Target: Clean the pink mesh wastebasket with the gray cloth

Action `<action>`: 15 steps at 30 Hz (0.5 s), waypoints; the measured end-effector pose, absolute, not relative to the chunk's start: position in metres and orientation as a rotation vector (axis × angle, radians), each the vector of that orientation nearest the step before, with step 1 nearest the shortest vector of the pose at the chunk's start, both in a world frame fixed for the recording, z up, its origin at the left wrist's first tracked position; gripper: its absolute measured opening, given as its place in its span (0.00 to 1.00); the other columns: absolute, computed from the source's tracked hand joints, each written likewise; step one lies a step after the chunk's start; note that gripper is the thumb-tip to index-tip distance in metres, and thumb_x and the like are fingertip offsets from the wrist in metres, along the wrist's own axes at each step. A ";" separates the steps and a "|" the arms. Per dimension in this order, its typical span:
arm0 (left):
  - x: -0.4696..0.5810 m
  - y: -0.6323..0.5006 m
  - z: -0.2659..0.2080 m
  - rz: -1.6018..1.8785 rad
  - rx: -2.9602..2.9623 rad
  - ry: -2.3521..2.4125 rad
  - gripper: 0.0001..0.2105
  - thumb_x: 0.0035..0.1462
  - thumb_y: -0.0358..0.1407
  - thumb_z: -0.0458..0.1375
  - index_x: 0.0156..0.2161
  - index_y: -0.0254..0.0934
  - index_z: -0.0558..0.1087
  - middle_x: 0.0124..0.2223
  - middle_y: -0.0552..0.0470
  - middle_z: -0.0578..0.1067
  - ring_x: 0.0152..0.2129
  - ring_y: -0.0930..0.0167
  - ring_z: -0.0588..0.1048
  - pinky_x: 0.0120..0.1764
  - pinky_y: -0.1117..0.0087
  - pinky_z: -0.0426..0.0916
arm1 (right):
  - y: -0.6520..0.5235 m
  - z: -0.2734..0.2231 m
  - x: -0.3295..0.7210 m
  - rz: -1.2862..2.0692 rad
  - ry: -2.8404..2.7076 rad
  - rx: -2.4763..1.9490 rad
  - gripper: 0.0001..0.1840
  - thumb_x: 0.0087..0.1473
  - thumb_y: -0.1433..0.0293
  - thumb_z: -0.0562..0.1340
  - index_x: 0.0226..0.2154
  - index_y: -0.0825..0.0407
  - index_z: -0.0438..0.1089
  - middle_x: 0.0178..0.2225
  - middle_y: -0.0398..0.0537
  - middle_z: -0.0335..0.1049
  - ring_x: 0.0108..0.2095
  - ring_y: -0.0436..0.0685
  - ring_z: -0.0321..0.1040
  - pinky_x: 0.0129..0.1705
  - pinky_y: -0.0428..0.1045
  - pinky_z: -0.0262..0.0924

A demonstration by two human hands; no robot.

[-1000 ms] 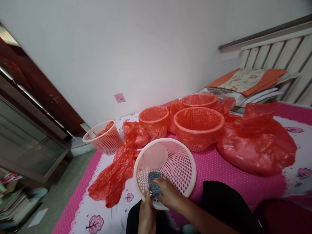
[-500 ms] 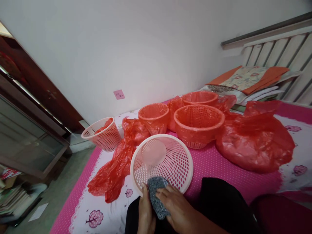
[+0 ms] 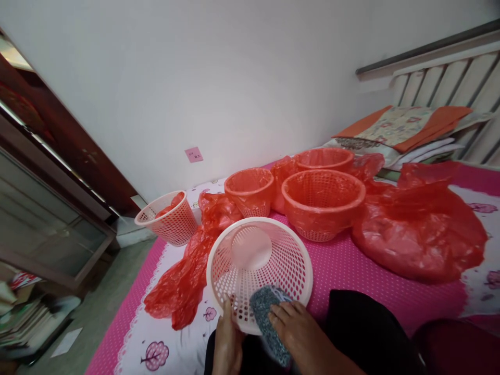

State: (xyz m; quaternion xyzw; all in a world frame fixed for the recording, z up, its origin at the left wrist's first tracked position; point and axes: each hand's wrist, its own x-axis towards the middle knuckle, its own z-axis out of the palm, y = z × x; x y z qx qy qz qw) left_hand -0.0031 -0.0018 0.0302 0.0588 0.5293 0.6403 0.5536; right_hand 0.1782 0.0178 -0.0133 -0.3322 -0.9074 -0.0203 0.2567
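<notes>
A pale pink plastic mesh basket [image 3: 287, 250] lies tilted in front of me, its mouth facing my body. At its lower left rim, my left hand [image 3: 228, 338] grips the edge. My right hand [image 3: 299, 330] is closed on a grey knitted-looking cloth [image 3: 269, 317] and presses it over the lower rim. The palm side of both hands is hidden. Behind the basket stand several similar baskets, among them a large one [image 3: 322, 203] and a smaller one [image 3: 250, 190], with red plastic bags over them.
A red plastic bag [image 3: 183, 291] trails at the left, beside another pale basket [image 3: 174, 224] with red plastic inside. A bulky red bag [image 3: 422, 239] lies at the right. Folded bedding [image 3: 406, 127] is stacked near the radiator [image 3: 449, 86]. Everything rests on a pink-and-white bedspread [image 3: 351, 271].
My right hand and the cloth have moved right along the lower rim. The left hand has shifted slightly left and down on the basket. The whole view has turned slightly.
</notes>
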 end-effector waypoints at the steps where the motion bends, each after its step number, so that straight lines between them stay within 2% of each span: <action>1: -0.002 -0.001 0.032 1.503 0.133 1.250 0.18 0.70 0.44 0.58 0.50 0.32 0.80 0.41 0.38 0.87 0.45 0.57 0.86 0.50 0.57 0.80 | 0.017 -0.015 0.180 -0.105 -2.462 -0.915 0.16 0.62 0.72 0.64 0.51 0.51 0.78 0.48 0.54 0.84 0.46 0.66 0.79 0.52 0.60 0.73; 4: 0.002 0.004 0.039 1.458 0.091 1.240 0.20 0.71 0.46 0.55 0.51 0.31 0.80 0.42 0.36 0.87 0.45 0.56 0.86 0.50 0.56 0.80 | 0.018 -0.022 0.179 -0.201 -2.421 -0.925 0.19 0.61 0.74 0.63 0.54 0.54 0.78 0.52 0.58 0.82 0.50 0.66 0.78 0.56 0.62 0.71; 7: 0.000 0.008 0.044 1.455 0.079 1.229 0.17 0.70 0.44 0.56 0.48 0.31 0.80 0.42 0.35 0.87 0.44 0.56 0.86 0.49 0.55 0.80 | 0.029 -0.023 0.175 -0.160 -2.347 -0.898 0.21 0.60 0.79 0.62 0.55 0.54 0.76 0.52 0.56 0.82 0.52 0.63 0.77 0.56 0.58 0.70; 12: -0.008 -0.004 0.040 1.478 0.316 1.295 0.15 0.51 0.40 0.73 0.41 0.32 0.82 0.42 0.39 0.87 0.44 0.55 0.85 0.46 0.60 0.79 | 0.040 -0.007 0.170 0.053 -2.304 -0.790 0.20 0.62 0.80 0.61 0.54 0.54 0.74 0.48 0.53 0.82 0.48 0.62 0.77 0.54 0.56 0.69; 15: -0.002 -0.015 0.033 1.415 0.311 1.254 0.14 0.48 0.37 0.75 0.39 0.34 0.82 0.41 0.43 0.87 0.44 0.57 0.85 0.46 0.62 0.79 | 0.032 -0.003 0.162 0.109 -2.293 -0.771 0.19 0.62 0.78 0.63 0.55 0.55 0.74 0.48 0.54 0.81 0.47 0.62 0.76 0.54 0.57 0.69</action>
